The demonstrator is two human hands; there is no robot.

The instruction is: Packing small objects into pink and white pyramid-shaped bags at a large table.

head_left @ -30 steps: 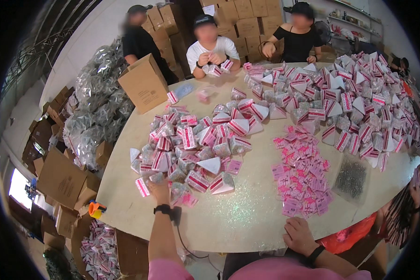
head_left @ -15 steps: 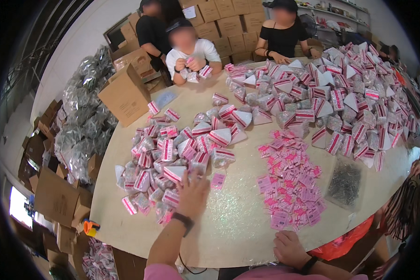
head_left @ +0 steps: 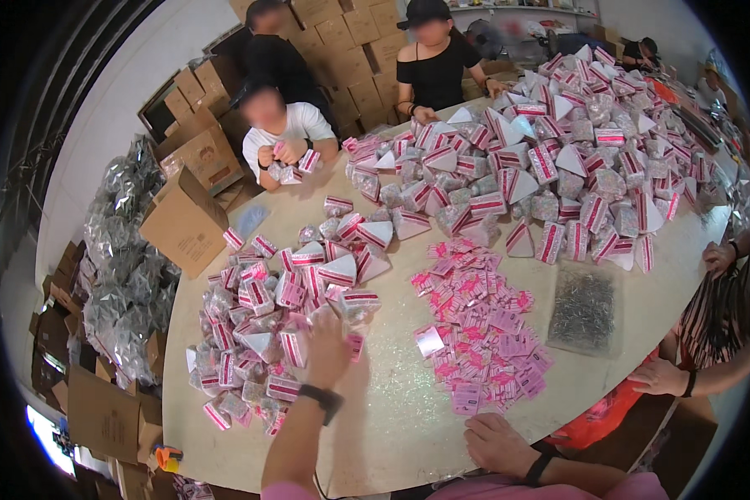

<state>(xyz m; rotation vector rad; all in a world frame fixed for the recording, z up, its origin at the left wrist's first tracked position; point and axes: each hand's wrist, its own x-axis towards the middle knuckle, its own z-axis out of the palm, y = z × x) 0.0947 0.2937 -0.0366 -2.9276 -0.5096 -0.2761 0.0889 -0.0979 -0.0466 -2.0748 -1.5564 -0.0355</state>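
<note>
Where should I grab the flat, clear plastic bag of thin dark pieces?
Probably pinch the near margin of the bag with the right hand, coming from the near side: the bag lies flat, and that clear strip looks free of pieces.

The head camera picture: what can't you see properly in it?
Head view, left hand: fingertips blurred; its own back hides whether it grips anything.
Head view, right hand: its own back hides the palm.
Head view, pile of packets by the left hand: the lowest ones are hidden under those on top.
Head view, pink cards: printing too small to read.
</note>
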